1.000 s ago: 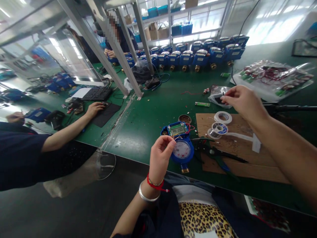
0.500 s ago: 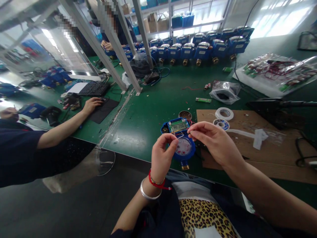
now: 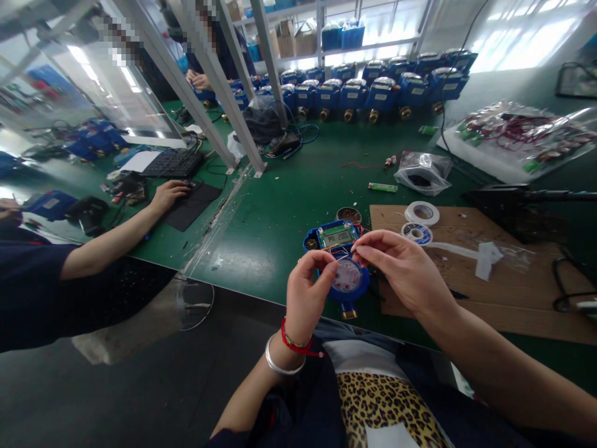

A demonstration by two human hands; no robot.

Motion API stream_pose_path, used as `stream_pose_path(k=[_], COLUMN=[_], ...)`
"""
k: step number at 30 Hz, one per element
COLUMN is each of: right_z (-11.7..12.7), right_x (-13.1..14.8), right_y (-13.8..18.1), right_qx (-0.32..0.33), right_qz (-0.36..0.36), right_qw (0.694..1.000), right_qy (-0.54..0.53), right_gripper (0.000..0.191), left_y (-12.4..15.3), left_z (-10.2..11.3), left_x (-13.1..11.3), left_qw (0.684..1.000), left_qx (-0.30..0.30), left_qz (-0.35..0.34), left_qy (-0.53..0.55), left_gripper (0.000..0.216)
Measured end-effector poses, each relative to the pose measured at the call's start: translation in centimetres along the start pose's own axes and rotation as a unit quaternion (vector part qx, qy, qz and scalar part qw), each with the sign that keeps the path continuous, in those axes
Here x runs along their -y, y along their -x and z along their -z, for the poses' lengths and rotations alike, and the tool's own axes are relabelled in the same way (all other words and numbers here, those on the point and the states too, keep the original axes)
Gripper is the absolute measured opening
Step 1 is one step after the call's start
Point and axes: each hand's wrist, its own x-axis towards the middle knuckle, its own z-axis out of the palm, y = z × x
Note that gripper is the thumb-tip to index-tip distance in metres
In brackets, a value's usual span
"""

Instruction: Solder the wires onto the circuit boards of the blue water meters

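A blue water meter point(image 3: 346, 277) with an open top, a green circuit board and a lit display point(image 3: 339, 237) lies at the near edge of the green table point(image 3: 289, 205). My left hand point(image 3: 305, 292) hovers over its left side, fingers pinched on a thin wire. My right hand point(image 3: 401, 264) meets it from the right, fingertips pinched on the same thin wire above the dial. The wire itself is barely visible between the fingertips.
A cardboard sheet point(image 3: 489, 274) to the right carries two solder or tape rolls point(image 3: 422, 213) and a white strip. Beyond lie a small round tin point(image 3: 348, 215), a plastic bag point(image 3: 422, 172), a row of blue meters point(image 3: 373, 93) and a bagged tray of boards point(image 3: 517, 137). A co-worker's arm point(image 3: 121, 233) rests on a mouse pad at left.
My right hand came back from the plastic bag at the far right to the meter and now pinches the wire next to my left hand. The left hand stayed put.
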Motion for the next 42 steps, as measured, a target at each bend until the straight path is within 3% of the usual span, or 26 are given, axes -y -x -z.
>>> stream_pose_path(k=[16, 28, 38, 42], right_z=[-0.2, -0.4, -0.8, -1.2], right_x=[0.1, 0.3, -0.5, -1.1], right_y=[0.1, 0.3, 0.4, 0.3], right_qx=[-0.02, 0.002, 0.011, 0.005], right_qz=[0.032, 0.036, 0.129, 0.177], right_qw=[0.998, 0.998, 0.98, 0.966], right_qy=[0.043, 0.053, 0.148, 0.191], right_gripper=[0.015, 0.014, 0.01, 0.02], left_y=[0.0, 0.0, 0.0, 0.0], left_z=[0.0, -0.1, -0.1, -0.2], left_x=[0.0, -0.2, 0.2, 0.5], left_qw=[1.0, 1.0, 1.0, 0.999], left_qx=[0.001, 0.004, -0.001, 0.008], left_qz=[0.002, 0.0, -0.025, -0.043], left_qy=[0.004, 0.0, -0.017, 0.03], left_gripper=[0.01, 0.01, 0.008, 0.026])
